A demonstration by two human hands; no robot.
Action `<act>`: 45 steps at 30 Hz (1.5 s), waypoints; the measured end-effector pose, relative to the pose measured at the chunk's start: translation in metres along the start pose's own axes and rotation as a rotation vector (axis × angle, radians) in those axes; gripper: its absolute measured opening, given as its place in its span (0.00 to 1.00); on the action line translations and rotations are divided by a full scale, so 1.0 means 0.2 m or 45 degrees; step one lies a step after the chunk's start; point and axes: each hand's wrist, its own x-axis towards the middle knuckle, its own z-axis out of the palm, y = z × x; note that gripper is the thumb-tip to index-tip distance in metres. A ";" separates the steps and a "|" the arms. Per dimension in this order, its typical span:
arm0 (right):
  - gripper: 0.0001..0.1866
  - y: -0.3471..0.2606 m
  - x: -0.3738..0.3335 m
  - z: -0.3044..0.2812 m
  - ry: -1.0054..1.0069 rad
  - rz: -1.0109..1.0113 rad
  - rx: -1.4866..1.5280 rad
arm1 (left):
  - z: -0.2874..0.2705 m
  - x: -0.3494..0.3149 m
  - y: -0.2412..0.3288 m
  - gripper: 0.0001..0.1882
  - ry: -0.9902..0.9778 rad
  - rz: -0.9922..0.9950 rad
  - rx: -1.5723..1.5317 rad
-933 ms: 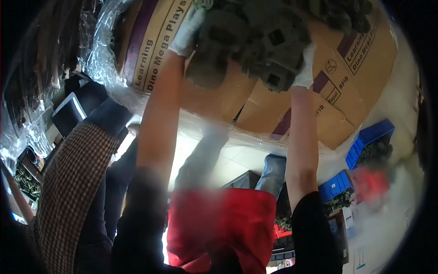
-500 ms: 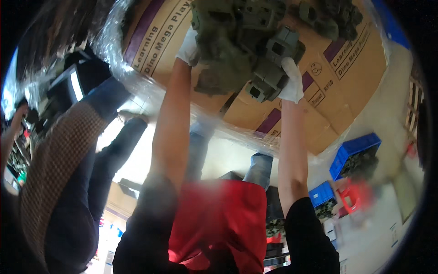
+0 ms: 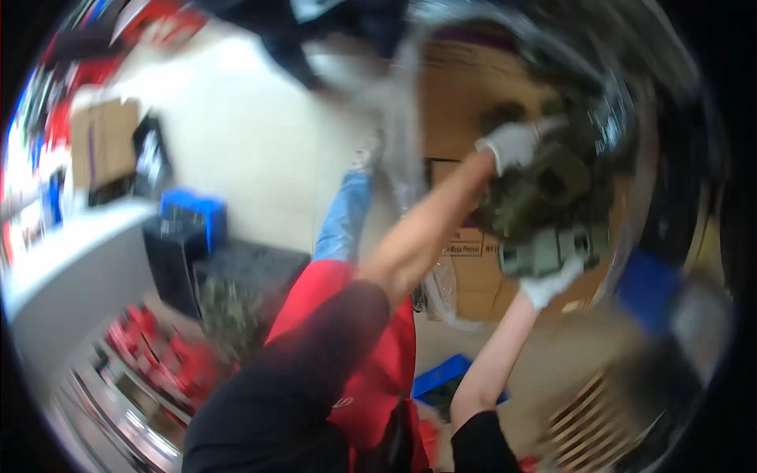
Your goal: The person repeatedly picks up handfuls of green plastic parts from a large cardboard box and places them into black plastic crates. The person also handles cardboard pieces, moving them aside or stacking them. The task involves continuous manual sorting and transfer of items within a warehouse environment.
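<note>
While blurred, green-grey moulded parts (image 3: 544,197) sit clamped between gloved left hand (image 3: 516,142) and right hand (image 3: 552,285), fingers closed on them.

the view has swung sideways; both gloved hands (image 3: 516,143) now hold the green parts (image 3: 544,201) at right.

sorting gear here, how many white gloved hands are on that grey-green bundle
2: the left hand grips the top of the grey-green bundle, and the right hand supports it from below. The picture is blurred, so other hands could be hidden.
</note>
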 end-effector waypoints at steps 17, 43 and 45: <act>0.41 0.97 -1.87 0.47 -1.373 1.488 -0.598 | -0.14 -3.46 0.56 0.46 1.980 -0.710 -0.536; 0.30 2.37 -5.30 -0.67 -4.285 -0.196 -2.115 | 2.00 -5.85 0.82 0.43 3.103 -2.197 -1.180; 0.26 2.39 -5.26 -0.74 -4.298 -0.443 -1.918 | 2.03 -5.82 0.74 0.43 3.405 -1.995 -0.942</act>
